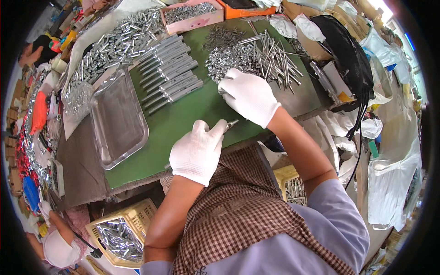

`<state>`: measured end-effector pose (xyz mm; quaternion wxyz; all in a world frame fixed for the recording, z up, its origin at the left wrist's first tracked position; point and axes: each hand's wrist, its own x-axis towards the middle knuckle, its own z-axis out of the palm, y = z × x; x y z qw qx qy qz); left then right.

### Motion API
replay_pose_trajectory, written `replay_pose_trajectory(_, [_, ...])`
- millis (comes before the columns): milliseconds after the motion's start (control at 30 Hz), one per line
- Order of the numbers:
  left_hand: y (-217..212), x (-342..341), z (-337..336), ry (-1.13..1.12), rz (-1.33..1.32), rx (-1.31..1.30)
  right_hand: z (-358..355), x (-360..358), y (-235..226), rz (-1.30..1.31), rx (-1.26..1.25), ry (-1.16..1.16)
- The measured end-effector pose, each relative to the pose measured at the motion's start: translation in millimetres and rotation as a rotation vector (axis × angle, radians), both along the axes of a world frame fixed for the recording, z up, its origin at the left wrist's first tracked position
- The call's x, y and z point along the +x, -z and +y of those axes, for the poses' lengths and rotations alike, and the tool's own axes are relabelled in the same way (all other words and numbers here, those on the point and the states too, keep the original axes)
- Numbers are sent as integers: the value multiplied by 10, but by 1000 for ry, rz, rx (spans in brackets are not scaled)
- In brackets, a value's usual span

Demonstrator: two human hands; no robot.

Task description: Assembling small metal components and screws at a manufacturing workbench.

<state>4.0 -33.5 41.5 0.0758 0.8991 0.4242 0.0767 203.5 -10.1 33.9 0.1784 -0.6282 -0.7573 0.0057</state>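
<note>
In a white knitted glove, my left hand (197, 151) is closed around a slim metal rod (232, 124). One end of it pokes out past the thumb and forefinger, and the rest is mostly hidden in the palm. My right hand (250, 95), gloved too, has its fingers pinched at the near edge of a heap of small silver nut-like pieces (229, 59). A bit of shiny metal (222, 90) shows at its fingertips, too covered to name. Right of the heap lies a bundle of long thin bolts (279, 62); behind it is a pile of dark screws (223, 36).
Sleeved metal rods (174, 73) lie in neat rows on the green mat (206, 110). Left of them are a metal tray (120, 153) and a large pile of silver sleeves (121, 39). A pink box (195, 23) stands behind; a black bag (343, 50) is at the right.
</note>
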Motion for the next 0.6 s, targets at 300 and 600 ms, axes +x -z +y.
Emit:
replay_pose_trajectory(300, [-37,2,62,-9,-23,-89,-400,24,-24,362,-5,-117])
replay_pose_trajectory(600, [-98,9,90,32,34,-168,-627,-103,123,346,111,-106])
